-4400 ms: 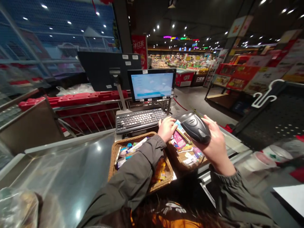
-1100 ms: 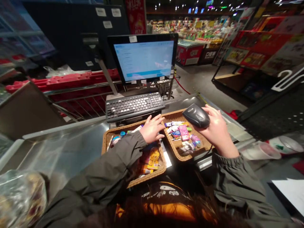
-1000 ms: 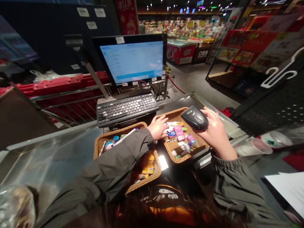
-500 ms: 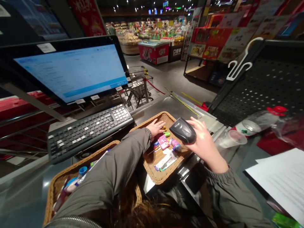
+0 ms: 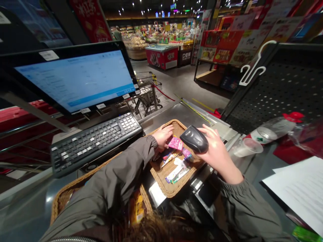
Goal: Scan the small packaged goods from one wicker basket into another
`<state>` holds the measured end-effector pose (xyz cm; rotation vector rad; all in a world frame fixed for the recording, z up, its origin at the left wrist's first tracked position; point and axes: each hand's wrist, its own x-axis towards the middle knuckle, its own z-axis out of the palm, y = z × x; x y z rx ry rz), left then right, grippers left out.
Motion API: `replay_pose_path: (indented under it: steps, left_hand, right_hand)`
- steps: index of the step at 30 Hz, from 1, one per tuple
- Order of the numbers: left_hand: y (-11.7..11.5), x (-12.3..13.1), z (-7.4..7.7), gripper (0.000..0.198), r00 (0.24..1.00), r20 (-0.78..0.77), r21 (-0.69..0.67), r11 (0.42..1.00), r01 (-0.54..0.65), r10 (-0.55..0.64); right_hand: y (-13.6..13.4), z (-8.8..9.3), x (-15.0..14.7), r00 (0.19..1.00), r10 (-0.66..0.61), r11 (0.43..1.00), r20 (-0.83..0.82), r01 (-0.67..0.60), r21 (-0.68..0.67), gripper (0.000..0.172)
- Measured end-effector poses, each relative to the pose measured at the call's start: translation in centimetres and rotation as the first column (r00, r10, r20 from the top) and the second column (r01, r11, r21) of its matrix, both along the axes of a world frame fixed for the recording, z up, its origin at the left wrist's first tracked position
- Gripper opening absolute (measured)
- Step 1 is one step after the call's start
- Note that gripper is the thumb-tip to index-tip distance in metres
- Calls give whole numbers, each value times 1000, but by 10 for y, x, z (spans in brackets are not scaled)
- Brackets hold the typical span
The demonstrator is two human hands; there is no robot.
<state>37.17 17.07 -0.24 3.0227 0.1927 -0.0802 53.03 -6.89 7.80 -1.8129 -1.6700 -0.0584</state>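
Note:
My right hand (image 5: 214,151) grips a black handheld barcode scanner (image 5: 194,138), held just above the right wicker basket (image 5: 171,190). My left hand (image 5: 163,136) reaches into that basket and pinches a small pink packet (image 5: 176,143), lifted a little toward the scanner. Several small colourful packets and sticks (image 5: 176,168) lie loose on the basket floor. Both arms wear grey-green sleeves.
A second wicker basket (image 5: 63,198) with snacks sits under my left arm. A black keyboard (image 5: 93,141) and a lit till screen (image 5: 75,79) stand at the left. Plastic cups (image 5: 246,146), a perforated black panel (image 5: 277,87) and white paper (image 5: 297,191) are at the right.
My left hand has picked the pink packet out of the right basket and raised it toward the scanner. The view has swung right since a second ago; the scanner hand stays put.

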Motion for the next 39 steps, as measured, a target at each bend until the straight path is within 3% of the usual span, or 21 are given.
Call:
replay_pose_path:
  steps: [3, 7, 10, 14, 20, 27, 33, 39]
  left_hand:
    - [-10, -25, 44, 65, 982, 177, 55, 996, -71, 60]
    - [-30, -71, 97, 61, 900, 421, 196, 957, -211, 113]
    - [-48, -111, 124, 57, 814, 566, 276, 900, -338, 132]
    - [-75, -164, 147, 53, 710, 686, 322, 808, -493, 160]
    - [-107, -233, 165, 51, 631, 736, 310, 706, -636, 245]
    - [-128, -290, 168, 48, 595, 736, 322, 606, -728, 323]
    - [-136, -317, 167, 47, 586, 738, 341, 565, -751, 334]
    - [-140, -324, 167, 46, 577, 734, 325, 562, -761, 358]
  right_hand:
    - [3, 7, -10, 1000, 15, 998, 25, -17, 66, 33]
    - [3, 23, -34, 998, 29, 975, 50, -40, 217, 34]
    - [-2, 37, -60, 995, 59, 960, 86, -80, 267, 41]
    - [-7, 52, -98, 973, 174, 959, 150, -202, 200, 38]
    - [-1, 62, -149, 910, 334, 910, 245, -379, 167, 31]
    - [0, 69, -194, 825, 482, 831, 295, -537, 144, 34]
    - [-1, 72, -214, 791, 542, 792, 284, -594, 140, 36]
    - [-3, 72, -219, 787, 553, 794, 272, -597, 113, 36]
